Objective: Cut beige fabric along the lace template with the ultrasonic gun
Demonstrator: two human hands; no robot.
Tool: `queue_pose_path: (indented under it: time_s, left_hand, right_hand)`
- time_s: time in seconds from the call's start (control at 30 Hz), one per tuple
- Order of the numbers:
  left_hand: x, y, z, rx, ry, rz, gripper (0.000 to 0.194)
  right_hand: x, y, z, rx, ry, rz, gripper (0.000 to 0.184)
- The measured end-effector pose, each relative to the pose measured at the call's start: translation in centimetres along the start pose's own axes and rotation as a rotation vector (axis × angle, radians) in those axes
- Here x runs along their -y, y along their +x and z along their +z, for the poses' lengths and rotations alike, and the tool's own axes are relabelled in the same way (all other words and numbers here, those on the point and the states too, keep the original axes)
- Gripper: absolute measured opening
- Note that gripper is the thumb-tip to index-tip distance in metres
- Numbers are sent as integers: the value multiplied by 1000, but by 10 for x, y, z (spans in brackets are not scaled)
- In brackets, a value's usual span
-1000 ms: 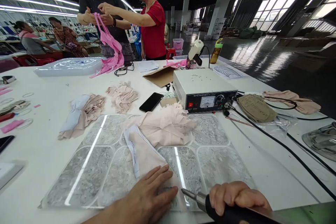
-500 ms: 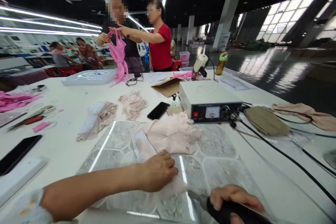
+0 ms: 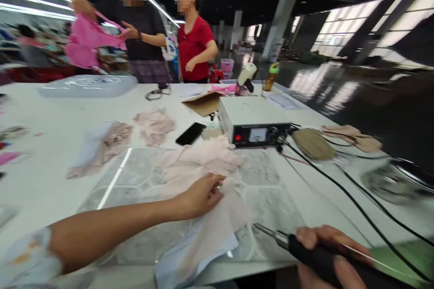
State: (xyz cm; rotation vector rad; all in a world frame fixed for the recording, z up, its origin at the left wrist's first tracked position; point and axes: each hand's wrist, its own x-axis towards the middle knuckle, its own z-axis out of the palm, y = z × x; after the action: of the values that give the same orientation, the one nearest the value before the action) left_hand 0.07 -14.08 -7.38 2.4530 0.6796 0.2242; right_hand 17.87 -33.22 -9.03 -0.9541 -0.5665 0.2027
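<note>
My left hand lies over the pale pink fabric, its fingers curled and pinching the cloth. A length of this cloth runs from under the hand toward the table's front edge, with a bluish-white layer beneath it. Behind the hand, more pale pink fabric is bunched up. In my right hand is a black-handled handpiece with a slim metal tip. That tip points left, close to the cloth's right edge; whether they touch I cannot tell. Under the work lies a clear, grey-patterned mat.
A white control box with a cable stands behind the mat, beside a black phone. Folded cloth and crumpled cloth lie left. Right are a brown pad and a glass jar. Two people stand across the table.
The view has swung right. Cloth and a bluish-white layer now stretch toward the front edge, and the handpiece tip has drawn back from the cloth. One person's pink garment has moved left.
</note>
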Motion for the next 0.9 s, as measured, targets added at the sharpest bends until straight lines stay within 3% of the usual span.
queue_pose_path:
  time_s: [0.07,0.2,0.27,0.47,0.9]
  left_hand:
    - [6,-7,-5,-17,2,121,33]
    - [7,-4,-6,-42,224,641,27]
    - [2,7,-2,-11,260,749,27]
    - [3,39,12,66,303,862,30]
    - [10,35,17,-36,339,897,28]
  right_hand:
    - [2,-5,2,-82,26,16,11]
    - [-2,-3,16,-153,101,3,12]
    - [-2,-1,20,-156,106,-17,12]
    - [-3,-1,17,-222,83,-51,12]
    - [-8,0,20,-274,72,-64,14]
